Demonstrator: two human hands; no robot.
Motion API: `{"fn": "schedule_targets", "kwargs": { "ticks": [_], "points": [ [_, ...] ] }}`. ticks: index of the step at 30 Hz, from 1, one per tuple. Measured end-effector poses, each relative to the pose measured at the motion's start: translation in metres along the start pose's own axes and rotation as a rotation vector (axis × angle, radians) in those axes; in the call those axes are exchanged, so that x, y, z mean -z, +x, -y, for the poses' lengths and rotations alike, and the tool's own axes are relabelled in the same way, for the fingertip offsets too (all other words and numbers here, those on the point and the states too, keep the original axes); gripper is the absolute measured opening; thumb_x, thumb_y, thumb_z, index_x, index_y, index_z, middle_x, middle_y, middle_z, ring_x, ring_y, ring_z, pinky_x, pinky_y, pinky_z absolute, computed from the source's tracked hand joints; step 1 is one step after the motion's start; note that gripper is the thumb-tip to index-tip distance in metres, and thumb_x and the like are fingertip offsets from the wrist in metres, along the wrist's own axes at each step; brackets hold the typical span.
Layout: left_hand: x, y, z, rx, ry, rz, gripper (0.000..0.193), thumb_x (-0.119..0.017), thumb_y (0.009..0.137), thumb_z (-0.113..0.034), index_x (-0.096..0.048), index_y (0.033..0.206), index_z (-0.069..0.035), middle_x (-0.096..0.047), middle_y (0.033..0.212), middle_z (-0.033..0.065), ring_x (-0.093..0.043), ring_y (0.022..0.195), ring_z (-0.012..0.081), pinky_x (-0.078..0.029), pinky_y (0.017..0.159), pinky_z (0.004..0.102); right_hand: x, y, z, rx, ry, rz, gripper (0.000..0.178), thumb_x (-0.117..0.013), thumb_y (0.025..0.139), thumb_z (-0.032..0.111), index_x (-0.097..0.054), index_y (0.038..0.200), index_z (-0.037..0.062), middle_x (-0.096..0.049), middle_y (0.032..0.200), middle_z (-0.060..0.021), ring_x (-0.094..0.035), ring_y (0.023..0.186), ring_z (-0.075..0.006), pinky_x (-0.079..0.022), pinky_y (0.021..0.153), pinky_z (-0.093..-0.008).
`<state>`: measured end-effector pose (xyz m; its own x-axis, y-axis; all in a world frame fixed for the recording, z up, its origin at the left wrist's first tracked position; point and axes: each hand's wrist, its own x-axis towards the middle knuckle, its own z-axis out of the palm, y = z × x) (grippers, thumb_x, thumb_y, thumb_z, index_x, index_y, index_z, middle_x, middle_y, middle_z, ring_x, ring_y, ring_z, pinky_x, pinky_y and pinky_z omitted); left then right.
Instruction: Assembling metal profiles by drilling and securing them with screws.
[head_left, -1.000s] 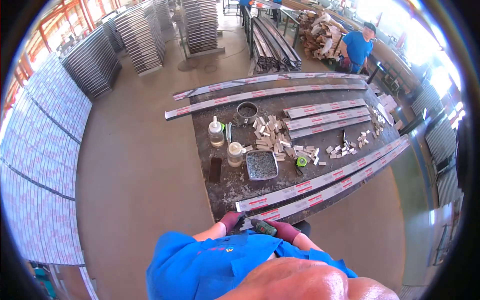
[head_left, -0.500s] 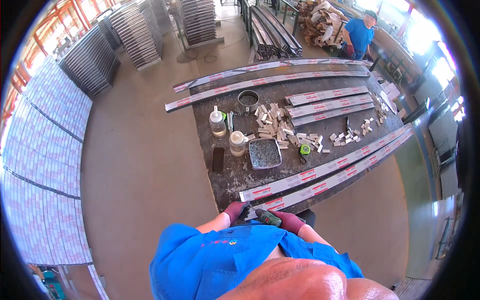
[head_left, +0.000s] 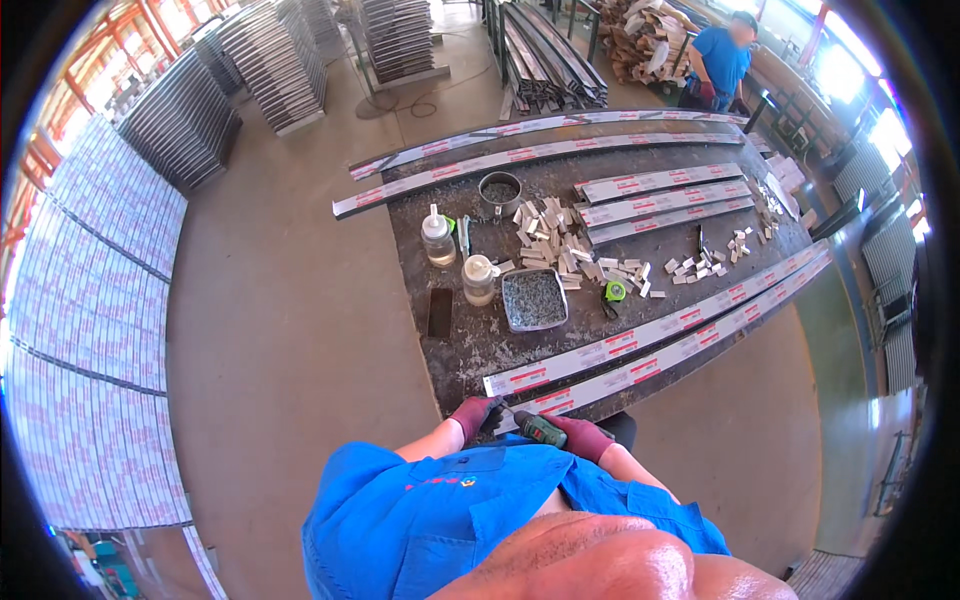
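My right hand (head_left: 585, 439), in a maroon glove, grips a green and black power drill (head_left: 541, 429) close to my body. The drill's tip points left, toward the end of the nearer long metal profile (head_left: 640, 371). At that end is my left hand (head_left: 474, 415), gloved in maroon with dark fingertips. Its fingers are closed near the drill tip; what they pinch is too small to make out. A second long profile (head_left: 600, 352) lies just beyond, roughly parallel. Both profiles carry white film with red print.
On the dark table (head_left: 455, 375) are a phone (head_left: 439, 313), two squeeze bottles (head_left: 438, 240), a tub of screws or similar small parts (head_left: 534, 300), a metal cup (head_left: 499, 194), a green tape measure (head_left: 614, 291), many small metal pieces (head_left: 545, 232) and more profiles (head_left: 660, 184). A co-worker (head_left: 720, 62) stands behind.
The whole view has shifted slightly. My hands and the drill keep nearly the same place at the profile's end. The co-worker's head and arms have moved a little.
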<state>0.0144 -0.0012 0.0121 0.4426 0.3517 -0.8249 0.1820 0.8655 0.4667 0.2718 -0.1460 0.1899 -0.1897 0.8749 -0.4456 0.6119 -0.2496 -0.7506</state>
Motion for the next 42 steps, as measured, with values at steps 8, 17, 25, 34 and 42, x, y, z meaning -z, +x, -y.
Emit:
{"fn": "schedule_targets", "kwargs": {
  "ticks": [8, 17, 25, 34, 42],
  "points": [
    [0.004, 0.009, 0.003, 0.019, 0.032, 0.0, 0.03, -0.068, 0.101, -0.04, -0.075, 0.091, -0.012, -0.073, 0.079, 0.0031, -0.068, 0.067, 0.0182, -0.052, 0.06, 0.0347, 0.005, 0.0, 0.005, -0.03, -0.01, 0.047, 0.074, -0.075, 0.091, 0.042, -0.048, 0.157, 0.0212, -0.059, 0.149, -0.0169, -0.057, 0.137, -0.0363, -0.044, 0.116, -0.0433],
    [0.001, -0.001, -0.001, -0.026, 0.064, 0.002, 0.032, -0.068, 0.101, -0.04, -0.075, 0.092, -0.01, -0.074, 0.082, 0.0049, -0.069, 0.069, 0.019, -0.053, 0.063, 0.0351, -0.008, 0.006, -0.019, -0.012, -0.005, 0.0, 0.08, -0.081, 0.085, 0.042, -0.049, 0.155, 0.0204, -0.062, 0.146, -0.0181, -0.06, 0.133, -0.0375, -0.049, 0.111, -0.0438],
    [0.001, 0.003, 0.0, 0.037, -0.003, 0.014, 0.029, -0.067, 0.1, -0.037, -0.077, 0.097, -0.01, -0.075, 0.083, 0.0066, -0.069, 0.068, 0.0199, -0.054, 0.062, 0.0356, -0.005, 0.005, -0.013, -0.001, 0.036, -0.001, 0.08, -0.081, 0.085, 0.042, -0.049, 0.155, 0.0199, -0.062, 0.146, -0.0178, -0.06, 0.134, -0.0372, -0.048, 0.112, -0.0434],
    [0.0, 0.009, 0.005, 0.081, -0.146, 0.025, 0.024, -0.066, 0.101, -0.035, -0.076, 0.099, -0.013, -0.073, 0.081, 0.0027, -0.068, 0.068, 0.0191, -0.055, 0.062, 0.0362, -0.003, 0.004, -0.009, -0.005, 0.019, 0.015, 0.08, -0.081, 0.084, 0.042, -0.05, 0.155, 0.0197, -0.061, 0.147, -0.0175, -0.059, 0.135, -0.0372, -0.048, 0.112, -0.0447],
    [0.0, 0.006, 0.005, 0.119, -0.153, 0.035, 0.023, -0.068, 0.1, -0.035, -0.074, 0.095, -0.013, -0.072, 0.081, 0.0026, -0.068, 0.068, 0.0199, -0.055, 0.063, 0.0375, -0.015, 0.006, -0.03, 0.001, 0.022, -0.005, 0.082, -0.082, 0.084, 0.041, -0.048, 0.156, 0.0205, -0.061, 0.147, -0.0175, -0.059, 0.134, -0.0382, -0.049, 0.111, -0.0453]
  ]
}}
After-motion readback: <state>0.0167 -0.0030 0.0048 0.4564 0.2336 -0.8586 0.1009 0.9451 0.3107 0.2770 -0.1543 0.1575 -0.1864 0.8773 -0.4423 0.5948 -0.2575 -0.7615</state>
